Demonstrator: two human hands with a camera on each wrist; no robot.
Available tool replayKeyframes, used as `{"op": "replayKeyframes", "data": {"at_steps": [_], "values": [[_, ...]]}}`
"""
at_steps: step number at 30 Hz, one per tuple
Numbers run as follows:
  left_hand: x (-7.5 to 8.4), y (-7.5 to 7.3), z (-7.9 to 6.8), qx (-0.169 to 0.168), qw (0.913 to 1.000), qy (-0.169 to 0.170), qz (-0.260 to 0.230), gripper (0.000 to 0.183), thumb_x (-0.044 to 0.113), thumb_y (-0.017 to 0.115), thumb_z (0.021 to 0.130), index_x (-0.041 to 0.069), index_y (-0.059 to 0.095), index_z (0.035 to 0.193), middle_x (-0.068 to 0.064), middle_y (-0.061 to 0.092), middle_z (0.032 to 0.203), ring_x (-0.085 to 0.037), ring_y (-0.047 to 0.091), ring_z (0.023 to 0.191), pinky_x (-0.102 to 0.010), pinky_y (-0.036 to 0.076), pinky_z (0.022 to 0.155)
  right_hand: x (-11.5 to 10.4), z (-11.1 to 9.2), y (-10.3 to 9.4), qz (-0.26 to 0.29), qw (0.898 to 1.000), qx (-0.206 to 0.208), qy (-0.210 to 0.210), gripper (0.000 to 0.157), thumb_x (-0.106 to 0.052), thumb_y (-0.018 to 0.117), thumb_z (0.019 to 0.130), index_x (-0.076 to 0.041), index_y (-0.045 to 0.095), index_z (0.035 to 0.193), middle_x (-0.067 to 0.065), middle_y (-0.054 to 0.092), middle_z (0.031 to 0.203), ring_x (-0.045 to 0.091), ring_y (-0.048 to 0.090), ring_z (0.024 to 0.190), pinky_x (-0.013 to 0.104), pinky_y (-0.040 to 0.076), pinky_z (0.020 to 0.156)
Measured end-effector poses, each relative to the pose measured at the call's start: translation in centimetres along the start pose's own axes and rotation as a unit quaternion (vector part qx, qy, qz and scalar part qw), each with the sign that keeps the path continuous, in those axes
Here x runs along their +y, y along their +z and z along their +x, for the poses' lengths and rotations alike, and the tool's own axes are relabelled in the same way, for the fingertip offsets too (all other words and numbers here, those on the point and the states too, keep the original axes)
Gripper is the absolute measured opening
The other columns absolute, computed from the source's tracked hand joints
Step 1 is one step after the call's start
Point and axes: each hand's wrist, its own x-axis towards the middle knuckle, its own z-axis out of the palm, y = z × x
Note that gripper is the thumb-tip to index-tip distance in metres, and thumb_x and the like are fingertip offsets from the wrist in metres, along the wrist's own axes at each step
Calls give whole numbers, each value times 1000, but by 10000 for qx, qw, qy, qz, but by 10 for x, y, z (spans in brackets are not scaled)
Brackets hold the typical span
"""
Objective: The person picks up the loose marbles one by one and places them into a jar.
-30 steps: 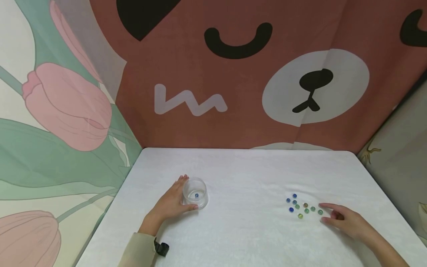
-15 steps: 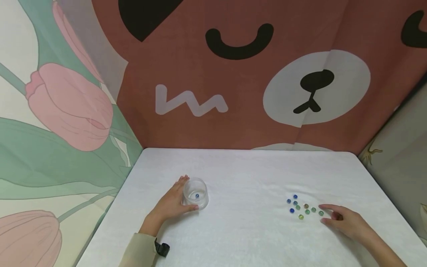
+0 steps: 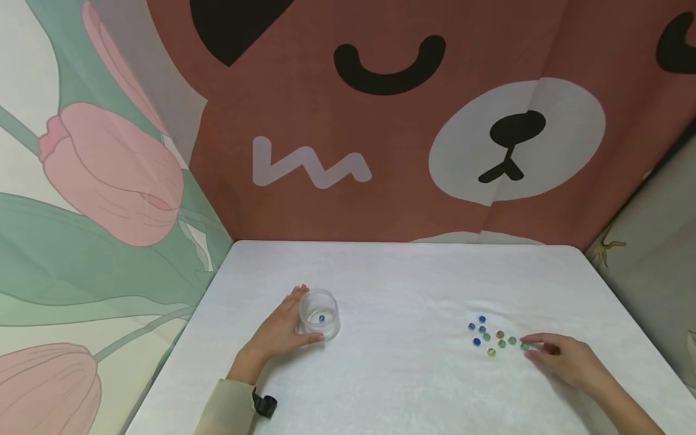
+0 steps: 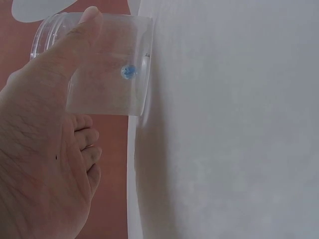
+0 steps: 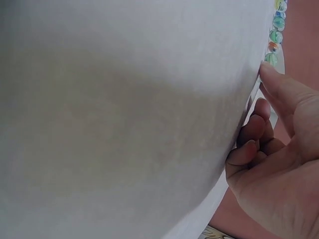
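Observation:
In the head view my left hand (image 3: pixel 280 329) grips a clear plastic jar (image 3: pixel 328 326) standing on the white table, thumb on its near side and fingers behind. One blue marble (image 4: pixel 128 72) lies at the jar's bottom. Over to the right, my right hand (image 3: pixel 568 359) has thumb and index finger at both sides of a green marble (image 3: pixel 524 347), pinching it at the table surface; its other fingers are curled under. Just left of those fingertips lies a loose group of blue, green, yellowish and brownish marbles, among them a yellow-green marble (image 3: pixel 492 352).
A white cloth covers the table (image 3: pixel 391 374). Behind it hangs a brown curtain (image 3: pixel 304 211) with a bear print, and a tulip-print cloth (image 3: pixel 114 175) hangs at the left. The person wears a light sleeve (image 3: pixel 223 408) and a black wrist strap (image 3: pixel 264 406) on the left arm.
The right thumb and index finger have drawn closer together around the outermost green marble. The left hand and jar stay put.

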Motion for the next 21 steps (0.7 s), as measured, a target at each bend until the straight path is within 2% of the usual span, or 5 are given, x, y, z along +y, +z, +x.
{"op": "replayKeyframes", "data": {"at_steps": [6,14,21], "values": [[1,-1,0,2,10000,1,4,119,68,79,74,9,24,161,-6,24,168,-25,18,156,-49,22,125,-1,1,-2,30,10000,-21,79,38,-33,74,92,-8,73,120,1,59,87,17,48,78,31,38,65],[1,-1,0,21,10000,-6,-85,118,66,80,74,9,25,161,-7,25,167,-27,19,155,-51,24,124,-1,0,-2,-20,10000,72,-26,34,-33,75,91,-8,74,116,0,62,87,16,49,77,30,40,65],[1,-1,0,9,10000,-23,-55,118,67,80,74,10,25,161,-6,24,168,-25,19,156,-50,22,125,-6,-2,-4,152,9999,7,64,39,-36,72,94,-6,73,119,0,58,84,17,46,76,30,36,62]]}}
